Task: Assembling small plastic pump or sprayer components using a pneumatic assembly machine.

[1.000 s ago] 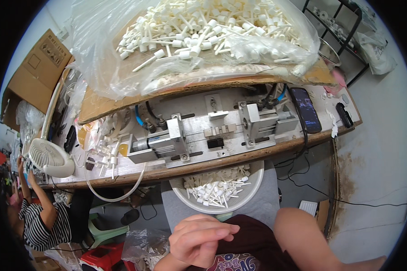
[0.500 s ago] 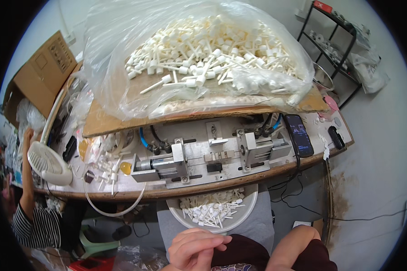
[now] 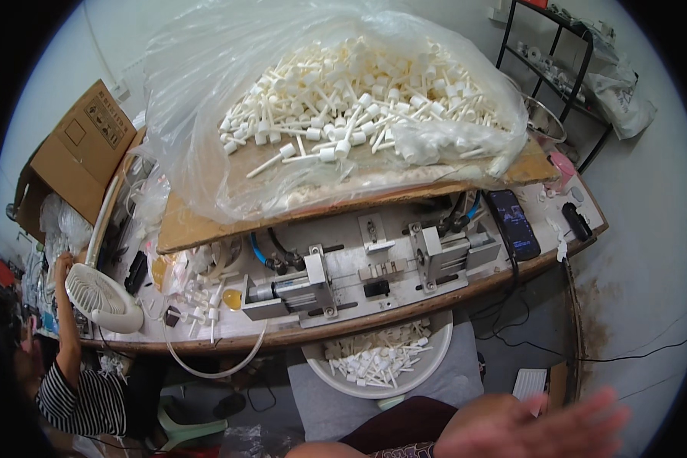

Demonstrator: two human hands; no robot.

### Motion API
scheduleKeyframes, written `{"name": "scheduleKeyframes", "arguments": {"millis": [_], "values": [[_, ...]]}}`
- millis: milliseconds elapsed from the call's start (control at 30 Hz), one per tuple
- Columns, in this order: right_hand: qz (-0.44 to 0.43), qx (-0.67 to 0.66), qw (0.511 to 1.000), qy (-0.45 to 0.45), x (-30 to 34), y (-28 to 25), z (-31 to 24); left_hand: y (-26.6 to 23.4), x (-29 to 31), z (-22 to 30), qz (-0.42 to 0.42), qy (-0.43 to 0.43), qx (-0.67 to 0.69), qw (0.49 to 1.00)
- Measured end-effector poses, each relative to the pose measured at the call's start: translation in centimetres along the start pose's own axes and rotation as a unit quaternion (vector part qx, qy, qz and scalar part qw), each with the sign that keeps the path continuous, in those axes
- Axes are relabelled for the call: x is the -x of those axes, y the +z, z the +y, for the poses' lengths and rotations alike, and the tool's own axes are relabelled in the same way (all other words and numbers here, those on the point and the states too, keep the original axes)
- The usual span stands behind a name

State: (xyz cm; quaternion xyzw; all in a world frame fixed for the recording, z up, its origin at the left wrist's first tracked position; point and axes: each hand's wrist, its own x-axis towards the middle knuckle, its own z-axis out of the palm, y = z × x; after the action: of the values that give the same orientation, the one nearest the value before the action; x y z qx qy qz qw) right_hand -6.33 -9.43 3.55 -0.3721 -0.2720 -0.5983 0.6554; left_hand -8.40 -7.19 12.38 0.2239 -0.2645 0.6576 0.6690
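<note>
My right hand [image 3: 546, 426] is at the lower right, smeared by motion, its fingers stretched out to the right with nothing seen in them. Only a rounded bit of bare skin, apparently my left arm [image 3: 313, 451], shows at the lower edge; the left hand is out of view. Above my hands, a white basket [image 3: 444, 347] rests on grey cloth over my lap. It contains white plastic pieces [image 3: 382, 362] with thin stems and cylindrical heads. Past the basket, a metal fixture [image 3: 382, 278] with two clamp-like blocks is mounted on the bench, and neither hand touches it.
A board [image 3: 466, 180] above the fixture carries a large clear bag [image 3: 179, 145] of similar white pieces [image 3: 374, 84]. A phone [image 3: 514, 225] lies at right, a white fan [image 3: 105, 299] at left. A person in a striped top [image 3: 84, 404] works at far left. Cables hang below the bench.
My left hand, half a second ago at the lower middle, has left the view. My right hand has appeared, stretching rightward. The whole scene has shifted slightly right and down.
</note>
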Motion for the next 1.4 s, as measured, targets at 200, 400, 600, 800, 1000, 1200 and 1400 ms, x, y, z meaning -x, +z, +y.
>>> {"name": "scheduleKeyframes", "arguments": {"millis": [200, 400, 600, 800, 1000, 1200, 1400], "values": [[-0.335, -0.13, 0.932, -0.037, 6.3, 2.7, 0.3, 0.5, -0.1, -0.2, -0.034, -0.002, 0.06, 0.998], [-0.47, -0.153, 0.868, -0.055, 6.2, 1.5, 1.2, 1.3, 0.2, -1.4, -0.029, 0.003, 0.113, 0.993], [-0.521, -0.03, 0.85, -0.073, -2.5, -4.3, 2.6, -1.9, -0.9, 0.1, -0.018, 0.08, 0.066, 0.994], [-0.474, 0.226, 0.849, -0.064, -8.9, -2.0, 11.7, -12.3, 0.3, 0.9, -0.191, -0.003, -0.342, 0.92], [-0.563, 0.352, 0.746, -0.044, -10.4, 4.5, 24.8, -14.0, 1.8, 1.7, -0.225, -0.146, -0.438, 0.858], [-0.709, 0.479, 0.513, 0.062, -9.8, 8.3, 29.0, -15.3, 1.9, 2.5, -0.263, -0.223, -0.482, 0.806], [-0.699, 0.431, 0.567, 0.065, -10.2, 6.2, 29.1, -16.5, 2.3, 2.3, -0.257, -0.241, -0.442, 0.825]]}}
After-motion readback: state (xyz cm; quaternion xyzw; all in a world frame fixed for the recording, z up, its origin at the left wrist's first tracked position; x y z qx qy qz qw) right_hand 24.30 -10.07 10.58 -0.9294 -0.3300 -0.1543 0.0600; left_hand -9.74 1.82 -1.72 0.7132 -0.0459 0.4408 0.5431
